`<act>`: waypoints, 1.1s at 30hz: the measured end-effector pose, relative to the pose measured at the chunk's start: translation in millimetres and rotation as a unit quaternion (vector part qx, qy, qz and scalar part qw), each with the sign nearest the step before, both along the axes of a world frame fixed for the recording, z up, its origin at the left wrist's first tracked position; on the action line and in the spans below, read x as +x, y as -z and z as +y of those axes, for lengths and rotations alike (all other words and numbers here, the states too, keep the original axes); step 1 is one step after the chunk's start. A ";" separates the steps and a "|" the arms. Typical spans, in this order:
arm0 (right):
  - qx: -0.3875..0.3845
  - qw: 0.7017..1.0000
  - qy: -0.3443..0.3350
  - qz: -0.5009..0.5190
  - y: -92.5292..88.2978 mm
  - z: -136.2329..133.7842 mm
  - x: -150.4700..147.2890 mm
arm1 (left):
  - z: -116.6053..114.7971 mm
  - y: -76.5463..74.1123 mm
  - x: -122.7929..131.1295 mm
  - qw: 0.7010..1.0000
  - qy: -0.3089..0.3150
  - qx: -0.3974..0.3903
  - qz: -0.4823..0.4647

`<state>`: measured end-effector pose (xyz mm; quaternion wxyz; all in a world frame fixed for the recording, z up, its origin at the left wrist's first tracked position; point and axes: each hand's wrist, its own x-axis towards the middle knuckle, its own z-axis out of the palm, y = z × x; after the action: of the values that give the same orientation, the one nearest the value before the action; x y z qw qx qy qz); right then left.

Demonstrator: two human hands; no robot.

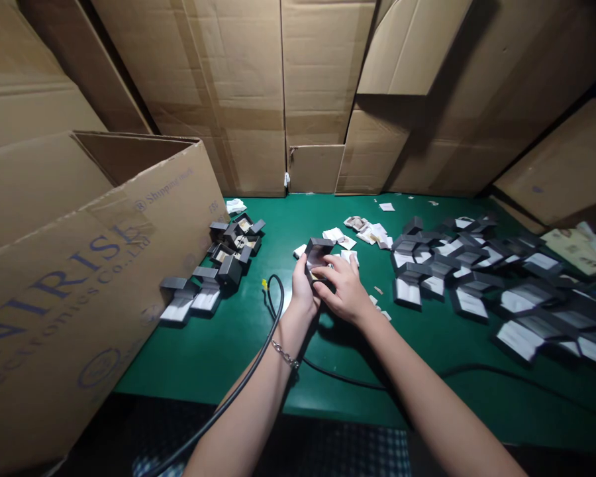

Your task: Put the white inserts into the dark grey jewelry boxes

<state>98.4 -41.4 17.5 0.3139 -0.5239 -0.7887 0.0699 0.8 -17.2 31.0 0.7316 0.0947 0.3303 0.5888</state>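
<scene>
A small dark hinged jewelry box [319, 246] stands with its lid raised between my two hands, above the middle of the green table. My left hand [302, 286] is wrapped round its left side and underside. My right hand [344, 286] reaches over from the right, fingers bent into the box opening and thumb near its front edge. A bit of pale yellow shows under those fingers, but most of the inside is hidden. Just behind the hands lie loose white pads or folded papers [334, 235].
Many open dark boxes with white linings [408, 291] crowd the right. More boxes [231, 270] stand at left, some with yellowish insides, beside a large carton [104, 278]. A black cable [258, 361] crosses my left forearm. Cardboard walls [248, 99] enclose the green table [189, 371].
</scene>
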 end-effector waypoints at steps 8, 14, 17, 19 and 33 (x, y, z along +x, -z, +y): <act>0.001 1.000 0.008 -0.012 -2.7 0.2 -0.4 | 1.7 2.3 1.4 1.000 0.008 0.012 0.010; -0.007 0.999 0.016 -0.035 -4.2 0.8 -3.4 | 2.3 3.3 1.8 1.000 0.003 0.014 0.011; -0.010 0.999 0.031 -0.039 -1.6 0.5 -6.6 | 2.0 3.7 2.1 1.000 0.001 0.000 -0.005; -0.001 0.998 0.035 -0.044 -0.4 -0.1 -7.4 | 1.9 3.6 2.1 1.000 -0.003 -0.005 -0.015; 0.048 0.997 -0.015 -0.062 -10.4 -4.6 -2.7 | 9.5 4.8 -6.0 0.999 -0.028 0.029 0.016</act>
<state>95.7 -46.1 27.9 0.2879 -0.4998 -0.8169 0.0038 -5.3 -7.7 26.2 0.7066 0.1161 0.3268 0.6168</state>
